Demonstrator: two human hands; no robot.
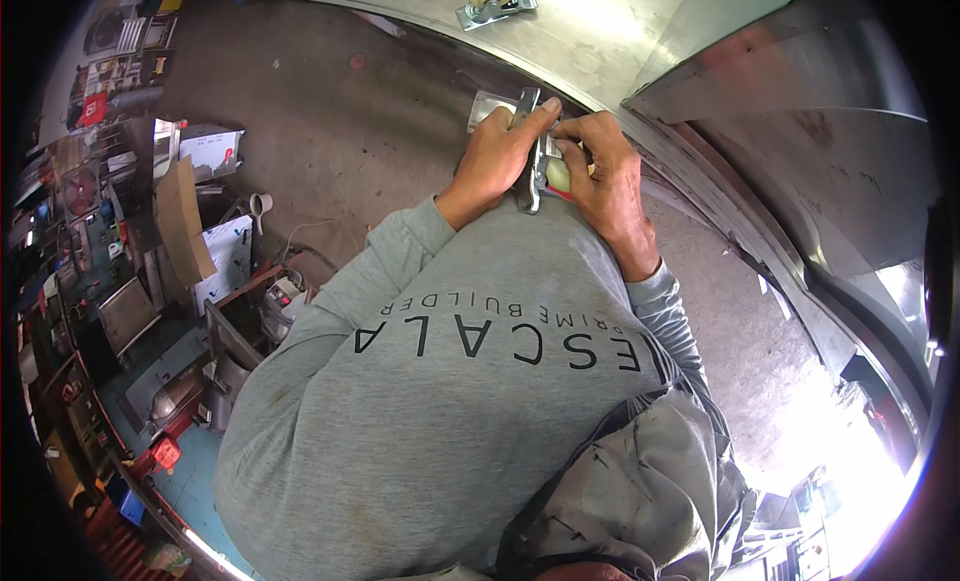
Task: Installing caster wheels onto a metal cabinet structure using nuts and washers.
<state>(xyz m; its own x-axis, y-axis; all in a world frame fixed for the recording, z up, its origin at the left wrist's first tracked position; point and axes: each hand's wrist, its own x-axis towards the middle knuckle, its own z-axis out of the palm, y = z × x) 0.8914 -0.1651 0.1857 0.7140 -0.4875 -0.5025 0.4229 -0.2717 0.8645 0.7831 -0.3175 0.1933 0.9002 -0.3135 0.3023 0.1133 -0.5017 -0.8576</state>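
A caster wheel [557, 175] with a cream wheel and a metal mounting plate is held up in front of my chest. My left hand [492, 163] is closed around the plate, its thumb lying along the upper end. On the wheel side, the fingers of my right hand [608, 181] are bent in and pinch at the caster's bracket, where a small pale patch shows. What exactly these fingertips grip is partly hidden. Just beyond my left hand is a clear, pale piece [488, 111], its kind unclear. A second caster wheel [490, 3] lies on the metal surface ahead.
The metal surface [580, 41] crosses the far side, with a large curved steel panel [790, 151] at the right. Cardboard [182, 221], sheet pieces and a cluttered workbench stand on the left. Grey concrete floor [320, 121] lies between.
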